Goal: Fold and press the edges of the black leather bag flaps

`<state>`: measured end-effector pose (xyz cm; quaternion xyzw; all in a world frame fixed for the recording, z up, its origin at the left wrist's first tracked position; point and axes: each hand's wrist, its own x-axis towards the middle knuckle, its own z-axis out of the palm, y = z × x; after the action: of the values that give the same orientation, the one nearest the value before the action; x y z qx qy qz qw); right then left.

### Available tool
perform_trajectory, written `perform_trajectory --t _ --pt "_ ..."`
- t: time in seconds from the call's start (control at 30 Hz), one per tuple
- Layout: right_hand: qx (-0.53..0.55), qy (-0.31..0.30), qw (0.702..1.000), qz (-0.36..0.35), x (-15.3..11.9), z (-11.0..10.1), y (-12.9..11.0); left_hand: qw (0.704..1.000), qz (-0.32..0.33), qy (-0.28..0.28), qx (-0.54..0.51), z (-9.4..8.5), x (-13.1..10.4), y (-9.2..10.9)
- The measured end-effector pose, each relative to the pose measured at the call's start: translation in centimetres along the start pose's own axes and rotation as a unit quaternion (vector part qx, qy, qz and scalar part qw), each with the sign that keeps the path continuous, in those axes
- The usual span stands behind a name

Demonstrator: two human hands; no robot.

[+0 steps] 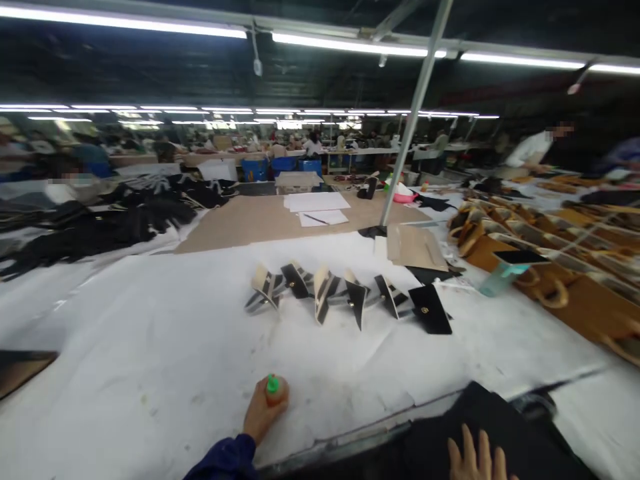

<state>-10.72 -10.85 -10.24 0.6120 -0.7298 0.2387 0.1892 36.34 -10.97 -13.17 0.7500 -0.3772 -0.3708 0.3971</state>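
My left hand (263, 408) is wrapped round a small squeeze bottle (277, 393) with a green nozzle cap, low over the white-covered table. Fingers spread, my right hand (475, 457) lies on a black sheet of material (480, 417) at the table's near edge; part of this hand is cut off by the frame. Beyond my hands stands a row of several small folded pieces, black on one side and pale on the other. The rightmost black piece (431, 309) bears a small gold-coloured fitting.
Tan bags (565, 267) crowd the right side, beside a turquoise cup (503, 279) with a dark flat phone-like object (521, 257) on top. Black material (125, 223) is heaped at left. A metal pole (415, 113) rises behind brown sheets (415, 247). Other people work farther back.
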Motion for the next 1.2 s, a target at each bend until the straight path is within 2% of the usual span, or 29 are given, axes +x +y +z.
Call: perform_trajectory --t 0.1,0.2,0.4,0.5,0.67,0.9,1.0,1.07,1.13,1.2 --pt "-0.067 -0.046 0.997 0.003 -0.2 0.1 0.0 0.997 0.023 -0.068 0.032 2.2 1.6 1.1" --pt "-0.122 -0.078 0.989 0.021 -0.2 0.8 0.4 0.988 0.056 -0.132 0.061 5.4 2.7 2.7" --pt "-0.148 -0.116 0.982 0.03 -0.1 0.7 0.3 0.959 0.158 -0.221 0.085 11.6 2.5 6.6" --pt "-0.143 -0.133 0.98 0.035 -0.1 0.5 0.2 0.942 0.198 -0.25 0.101 14.3 1.5 8.2" --pt "-0.143 -0.148 0.977 0.046 -0.1 0.6 0.3 0.929 0.222 -0.272 0.119 17.8 -0.3 9.6" --pt "-0.151 -0.125 0.98 0.034 0.0 0.4 0.1 0.913 0.256 -0.291 0.13 21.9 -0.1 11.8" --pt "-0.145 -0.106 0.983 0.031 0.0 0.3 -0.2 0.904 0.271 -0.296 0.147 23.0 -0.5 12.6" --pt "-0.135 -0.096 0.986 0.028 0.1 0.2 -0.4 0.897 0.285 -0.298 0.162 22.8 -1.0 12.6" --pt "-0.121 -0.092 0.988 0.024 0.2 -0.1 -0.6 0.887 0.3 -0.299 0.184 21.4 -1.2 12.0" --pt "-0.105 -0.088 0.99 0.02 0.3 -0.4 -0.9 0.875 0.312 -0.296 0.222 18.7 -1.2 10.6"
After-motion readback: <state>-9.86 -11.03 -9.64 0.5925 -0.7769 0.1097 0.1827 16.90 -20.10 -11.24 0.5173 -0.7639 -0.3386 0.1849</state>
